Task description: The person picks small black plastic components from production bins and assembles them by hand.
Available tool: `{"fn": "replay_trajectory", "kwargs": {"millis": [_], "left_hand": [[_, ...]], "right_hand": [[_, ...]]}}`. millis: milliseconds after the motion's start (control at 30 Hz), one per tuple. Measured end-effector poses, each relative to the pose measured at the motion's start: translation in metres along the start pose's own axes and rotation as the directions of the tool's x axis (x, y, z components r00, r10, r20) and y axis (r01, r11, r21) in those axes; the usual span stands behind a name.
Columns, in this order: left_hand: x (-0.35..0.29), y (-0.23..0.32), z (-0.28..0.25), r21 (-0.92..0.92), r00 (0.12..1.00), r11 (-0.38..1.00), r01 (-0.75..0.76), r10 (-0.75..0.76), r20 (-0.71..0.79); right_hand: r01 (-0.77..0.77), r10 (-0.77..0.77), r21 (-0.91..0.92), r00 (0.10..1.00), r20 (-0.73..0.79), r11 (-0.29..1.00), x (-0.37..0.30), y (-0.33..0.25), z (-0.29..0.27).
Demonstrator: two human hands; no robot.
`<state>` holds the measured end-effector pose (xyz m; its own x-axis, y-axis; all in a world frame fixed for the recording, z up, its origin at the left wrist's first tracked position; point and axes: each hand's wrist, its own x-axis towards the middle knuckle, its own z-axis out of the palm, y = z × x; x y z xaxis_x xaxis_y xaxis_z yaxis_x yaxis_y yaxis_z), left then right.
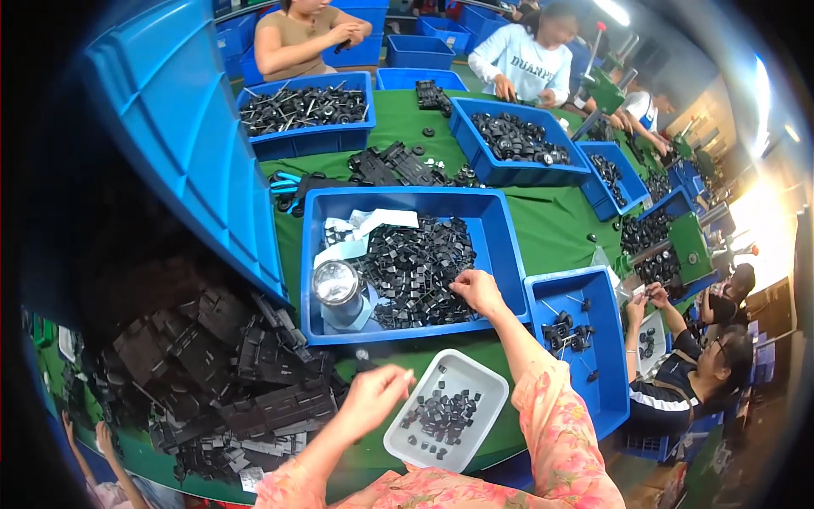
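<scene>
My right hand (480, 293) reaches into a large blue bin (500, 246), its fingers curled together at the edge of a heap of small black plastic parts (424, 263). Whatever its fingertips grip is hidden. Beside the white tray (394, 441) hovers my left hand (379, 395), thumb and fingers pressed together; what they hold, if anything, is too small to tell. A loose layer of similar small black parts (443, 416) lies in that tray. In the blue bin's left side stand a clear jar with a silvery top (337, 284) and some white paper (386, 220).
Large black plastic plates (186, 348) pile up at lower left beneath a tall blue bin wall (182, 127). A blue bin with wheels on axles (581, 327) stands at right. More bins of wheels (517, 140) and black chassis parts (398, 165) lie farther back. Co-workers sit around the green-covered table.
</scene>
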<state>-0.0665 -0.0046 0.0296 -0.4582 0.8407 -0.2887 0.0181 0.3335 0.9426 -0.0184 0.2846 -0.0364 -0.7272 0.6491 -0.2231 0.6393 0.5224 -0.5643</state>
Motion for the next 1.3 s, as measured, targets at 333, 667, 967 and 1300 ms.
{"fn": "replay_trajectory", "kwargs": {"millis": [333, 667, 967, 1300], "left_hand": [[0.166, -0.028, 0.038, 0.479, 0.973, 0.877, 0.032, 0.083, -0.217], [0.187, -0.031, 0.047, 0.565, 0.970, 0.811, 0.154, -0.017, -0.241], [0.190, -0.031, 0.045, 0.484, 0.974, 0.860, 0.161, -0.059, -0.219], [0.195, -0.050, 0.045, 0.489, 0.969, 0.854, 0.177, -0.064, -0.239]], "right_hand": [[-0.056, 0.061, 0.580, 0.998, 0.010, 0.813, 0.004, 0.046, -0.024], [-0.042, -0.019, -0.204, 0.957, -0.290, 0.978, 0.057, 0.029, 0.006], [0.009, 0.014, 0.113, 0.979, -0.201, 0.993, 0.054, 0.020, 0.014], [0.000, 0.003, 0.126, 1.000, -0.024, 0.992, 0.032, 0.011, 0.007]]}}
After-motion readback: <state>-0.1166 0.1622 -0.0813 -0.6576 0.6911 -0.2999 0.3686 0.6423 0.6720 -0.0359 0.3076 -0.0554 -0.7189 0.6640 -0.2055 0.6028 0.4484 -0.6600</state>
